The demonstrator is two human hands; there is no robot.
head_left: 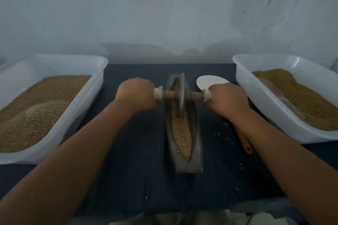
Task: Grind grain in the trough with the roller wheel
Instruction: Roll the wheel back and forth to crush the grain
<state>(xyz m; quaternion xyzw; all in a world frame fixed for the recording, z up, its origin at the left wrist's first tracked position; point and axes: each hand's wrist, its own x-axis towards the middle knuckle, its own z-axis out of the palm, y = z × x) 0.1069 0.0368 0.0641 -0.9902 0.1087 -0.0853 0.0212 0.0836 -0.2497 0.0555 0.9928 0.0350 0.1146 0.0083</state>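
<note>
The dark-covered desk (pixel 128 179) carries two white tubs of grain, the left tub (pixel 87 100) and the right tub (pixel 259 97), both cut off at its side edges. Between them lies the trough (pixel 195 133), with grain (pixel 182 133) in its channel and the roller wheel (pixel 181 95) in its far half. The left grip (pixel 136 93) and right grip (pixel 227 97) each curl tightly round a cloth-wrapped axle end. The right forearm half hides a yellow-handled tool (pixel 245 142).
</note>
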